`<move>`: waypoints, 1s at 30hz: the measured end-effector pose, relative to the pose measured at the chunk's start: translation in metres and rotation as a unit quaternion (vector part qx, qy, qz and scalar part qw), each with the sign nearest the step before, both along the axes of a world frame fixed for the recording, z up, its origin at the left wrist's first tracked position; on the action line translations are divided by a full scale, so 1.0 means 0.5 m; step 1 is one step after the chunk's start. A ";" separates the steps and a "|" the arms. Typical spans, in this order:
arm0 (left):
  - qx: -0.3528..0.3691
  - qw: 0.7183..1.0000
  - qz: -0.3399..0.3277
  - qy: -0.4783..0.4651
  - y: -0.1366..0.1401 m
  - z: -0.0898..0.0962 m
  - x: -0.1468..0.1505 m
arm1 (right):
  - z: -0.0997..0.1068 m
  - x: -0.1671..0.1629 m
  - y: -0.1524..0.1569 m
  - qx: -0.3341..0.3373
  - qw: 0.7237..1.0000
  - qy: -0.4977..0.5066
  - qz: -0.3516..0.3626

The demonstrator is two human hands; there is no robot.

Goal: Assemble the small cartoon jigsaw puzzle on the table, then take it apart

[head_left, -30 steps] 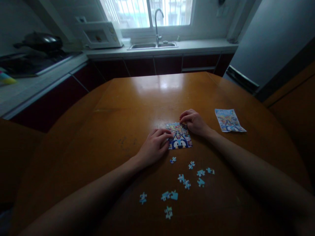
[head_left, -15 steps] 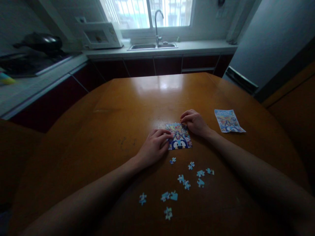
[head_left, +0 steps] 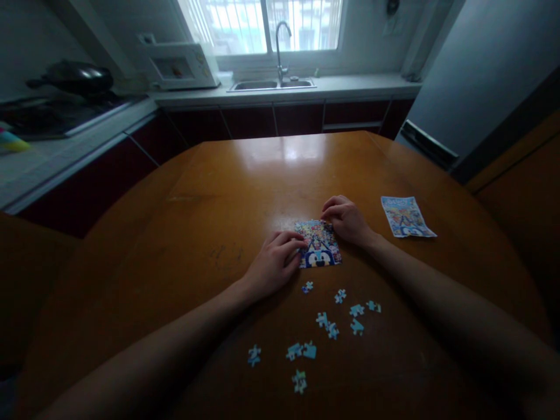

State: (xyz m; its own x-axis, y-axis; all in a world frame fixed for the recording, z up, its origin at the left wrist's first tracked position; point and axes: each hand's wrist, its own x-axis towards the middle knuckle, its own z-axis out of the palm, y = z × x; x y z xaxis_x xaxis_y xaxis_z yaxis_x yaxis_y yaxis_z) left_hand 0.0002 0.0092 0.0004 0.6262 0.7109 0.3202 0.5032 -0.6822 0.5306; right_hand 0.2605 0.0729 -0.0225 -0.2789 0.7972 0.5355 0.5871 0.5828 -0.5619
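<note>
A partly assembled jigsaw puzzle (head_left: 320, 248) lies flat on the wooden table, with a blue cartoon dog's face along its near edge. My left hand (head_left: 276, 255) holds its left side, fingers bent over the edge. At its upper right corner is my right hand (head_left: 343, 217), fingers curled together and pointing left; whatever lies under those fingertips is hidden. Nearer to me are several loose puzzle pieces, among them a blue-and-white piece (head_left: 340, 296), a light-blue piece (head_left: 310, 350) and a lone piece (head_left: 254, 355) at left.
A creased picture sheet (head_left: 406, 217) lies right of my right hand on the table (head_left: 210, 192). Beyond the table stand a counter with a sink (head_left: 258, 86) and a microwave (head_left: 177, 65). A pan (head_left: 81, 77) sits on the stove at left.
Both hands stay at the puzzle with barely any movement. The whole view has shifted slightly, and the loose pieces lie as before.
</note>
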 end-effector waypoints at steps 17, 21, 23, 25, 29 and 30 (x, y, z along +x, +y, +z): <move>0.004 1.000 0.002 0.001 0.000 0.000 0.001 | -0.003 -0.001 -0.002 -0.005 1.000 -0.006 0.026; 0.005 1.000 0.000 -0.002 0.001 0.000 0.002 | -0.002 -0.003 -0.003 -0.014 0.999 -0.015 0.032; 0.005 1.000 -0.001 -0.002 0.001 0.000 0.001 | -0.002 -0.003 -0.003 -0.016 0.999 -0.017 0.030; 0.005 1.000 -0.001 0.000 0.002 -0.002 0.001 | -0.001 -0.003 -0.003 -0.017 0.999 -0.026 0.034; 0.007 1.000 0.001 0.002 0.002 -0.003 0.000 | -0.001 -0.003 -0.003 -0.012 0.999 -0.020 0.027; 0.007 1.000 0.002 0.003 0.002 -0.003 0.000 | -0.001 -0.003 -0.002 -0.013 0.999 -0.018 0.024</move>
